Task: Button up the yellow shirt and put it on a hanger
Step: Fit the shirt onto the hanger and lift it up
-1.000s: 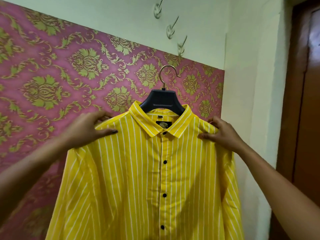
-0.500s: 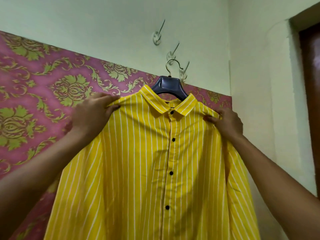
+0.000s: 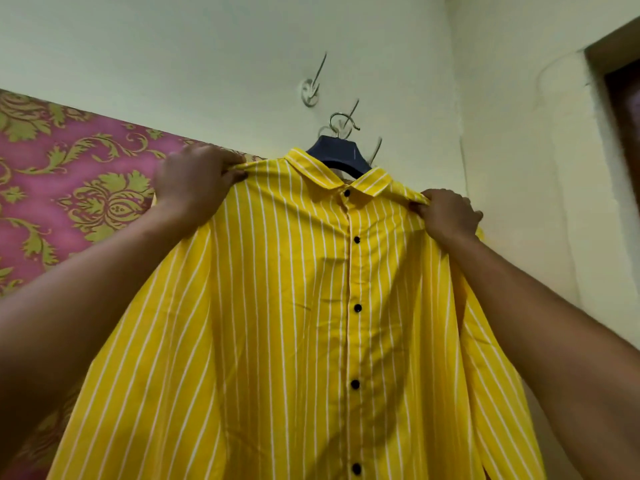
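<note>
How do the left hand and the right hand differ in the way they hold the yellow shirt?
The left hand grips one shoulder of the yellow shirt higher in the picture; the right hand grips the other shoulder lower. The left hand shows against pink patterned wallpaper, the right hand against a plain pale wall. Both pinch shoulder fabric, holding up the buttoned shirt on its dark hanger.
</note>
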Motion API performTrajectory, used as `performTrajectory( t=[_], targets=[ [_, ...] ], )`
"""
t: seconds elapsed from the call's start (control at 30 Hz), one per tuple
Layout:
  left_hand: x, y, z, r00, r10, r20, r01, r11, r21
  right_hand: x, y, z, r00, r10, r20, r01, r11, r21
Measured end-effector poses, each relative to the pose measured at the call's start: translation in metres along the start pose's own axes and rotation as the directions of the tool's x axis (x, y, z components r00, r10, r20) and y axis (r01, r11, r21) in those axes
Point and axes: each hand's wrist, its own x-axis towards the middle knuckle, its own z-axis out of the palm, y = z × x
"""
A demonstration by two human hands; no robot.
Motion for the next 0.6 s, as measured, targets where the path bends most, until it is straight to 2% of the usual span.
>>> performTrajectory(
  t=[0.17, 0.27, 0.6],
  targets=[
    [0.004, 0.003, 0.010, 0.999, 0.004, 0.035, -0.005, 1.000, 0.028, 0.000, 0.005, 0.013, 0.998, 0.050, 0.047, -0.051, 0.998, 0.024],
    [0.000, 0.004, 0.012, 0.999, 0.028, 0.027, -0.029, 0.999, 0.033, 0.003, 0.012, 0.026, 0.995, 0.003, 0.105, -0.013, 0.995, 0.094],
    [-0.017, 0.010, 0.020, 0.999, 0.053, -0.012, -0.052, 0.997, 0.052, 0.008, 0.028, 0.060, 0.969, -0.044, 0.244, 0.013, 0.992, 0.127]
  ],
)
